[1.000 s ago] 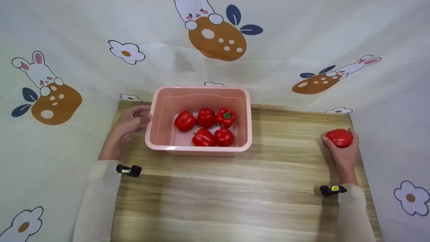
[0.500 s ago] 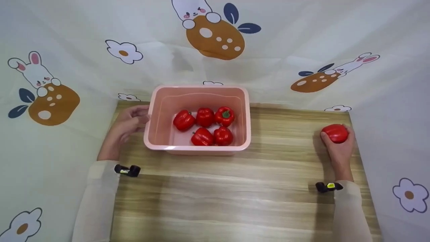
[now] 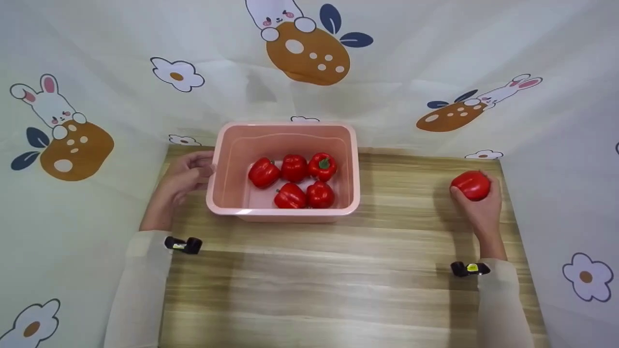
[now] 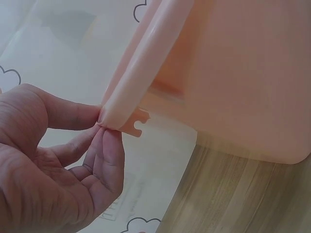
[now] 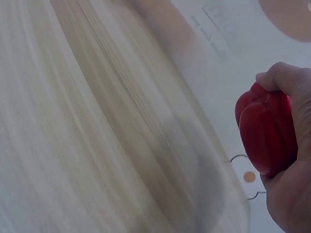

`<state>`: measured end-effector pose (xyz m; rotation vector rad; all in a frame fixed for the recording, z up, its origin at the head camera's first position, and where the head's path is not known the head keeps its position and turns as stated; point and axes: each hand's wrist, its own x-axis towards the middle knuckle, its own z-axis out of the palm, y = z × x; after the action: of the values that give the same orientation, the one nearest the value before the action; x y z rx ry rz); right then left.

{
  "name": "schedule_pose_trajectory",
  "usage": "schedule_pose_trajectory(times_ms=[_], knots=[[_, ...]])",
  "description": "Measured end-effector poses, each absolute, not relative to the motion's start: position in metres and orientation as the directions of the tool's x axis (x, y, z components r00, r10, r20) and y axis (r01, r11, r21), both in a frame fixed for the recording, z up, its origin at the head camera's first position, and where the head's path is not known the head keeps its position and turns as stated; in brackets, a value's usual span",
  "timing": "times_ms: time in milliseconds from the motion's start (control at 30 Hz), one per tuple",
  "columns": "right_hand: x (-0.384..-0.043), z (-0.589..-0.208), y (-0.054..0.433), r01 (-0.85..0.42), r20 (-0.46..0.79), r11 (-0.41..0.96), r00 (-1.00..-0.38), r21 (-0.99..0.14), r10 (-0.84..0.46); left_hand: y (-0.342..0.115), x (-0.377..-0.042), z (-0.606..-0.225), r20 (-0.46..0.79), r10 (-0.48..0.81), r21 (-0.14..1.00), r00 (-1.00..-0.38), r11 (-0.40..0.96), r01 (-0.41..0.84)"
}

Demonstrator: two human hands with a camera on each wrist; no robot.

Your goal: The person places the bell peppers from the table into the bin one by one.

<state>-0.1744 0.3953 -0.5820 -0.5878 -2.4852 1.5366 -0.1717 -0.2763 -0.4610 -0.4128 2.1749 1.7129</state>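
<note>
A pink plastic bin (image 3: 285, 211) stands toward the back left of the table, with several red bell peppers (image 3: 291, 195) lying on its bottom. At its left side my left hand (image 3: 181, 176) pinches the rim between thumb and fingers, as the left wrist view shows at the bin's edge (image 4: 141, 73). Far to the right, my right hand (image 3: 481, 208) grips another red bell pepper (image 3: 470, 184), thumb on one side and fingers on the other. In the right wrist view this bell pepper (image 5: 267, 131) appears above the table, its shadow falling apart from it.
The wood-grain table (image 3: 338, 280) stretches in front of the bin and between it and my right hand. A pale cloth (image 3: 387, 96) printed with rabbits and flowers rises behind the table and along both sides.
My right hand has moved a little left and toward the back with its bell pepper. The left hand stays at the bin's rim, and the bin has not visibly moved on the table.
</note>
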Motion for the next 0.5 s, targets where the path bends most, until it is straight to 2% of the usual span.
schedule_pose_trajectory(times_ms=[500], knots=[[-0.172, -0.554, 0.364, 0.214, -0.092, 0.377, -0.945, -0.901, 0.314, -0.276, -0.172, -0.462, -0.430, -0.016, 0.877, -0.903, 0.231, -0.422]])
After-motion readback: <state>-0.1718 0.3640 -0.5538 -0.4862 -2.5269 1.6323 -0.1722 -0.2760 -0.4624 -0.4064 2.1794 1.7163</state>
